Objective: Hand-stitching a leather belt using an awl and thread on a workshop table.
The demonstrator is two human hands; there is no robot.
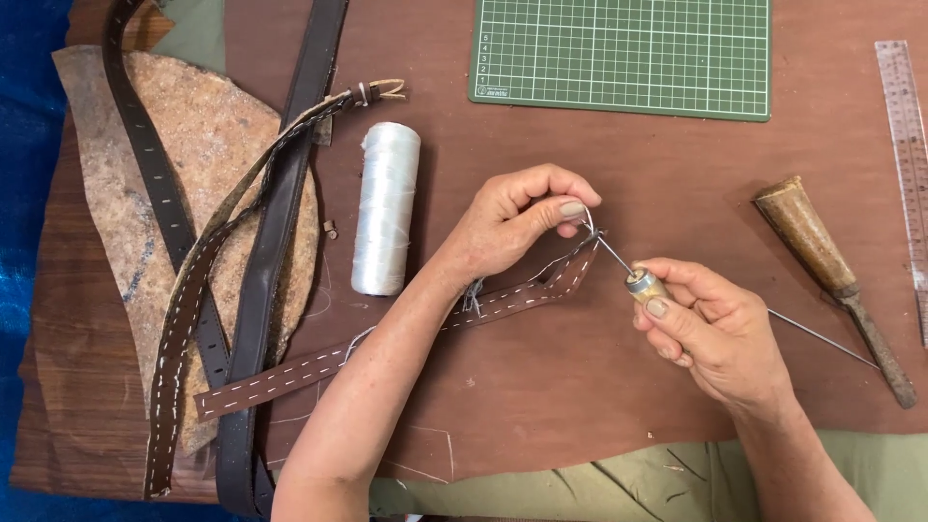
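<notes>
While the left hand [507, 227] pinches the end of a narrow brown leather strap [387, 343] between thumb and curled fingers, the right hand [710, 329] closes tightly around a stitching awl [638, 280], its thumb pressed along the pale wooden handle beside the bright metal collar. From that collar a thin steel needle runs up and left, its tip meeting the strap's end just under the left thumb. White thread loops at that point, too fine to trace further. A row of white running stitches marks the strap, which lies diagonally across the smooth reddish-brown leather sheet [599, 387] covering the work surface and passes under the left forearm.

Just left of the left hand stands out a glossy white thread spool [385, 208], cylindrical and lying on its side. Further left, a rough, mottled tan hide piece [208, 145] with an uneven edge carries several long dark straps: 1 dark belt [150, 159] punched with slots, and a wider plain dark brown band [280, 208] crossing it. A green cutting mat [623, 53] with a white grid sits at the top edge. Well to the right lies a second tool [822, 261] with a tapered, worn wooden handle and a dark shaft, and a clear ruler [909, 145] runs along the right border. Olive cloth [619, 483] shows at the bottom.
</notes>
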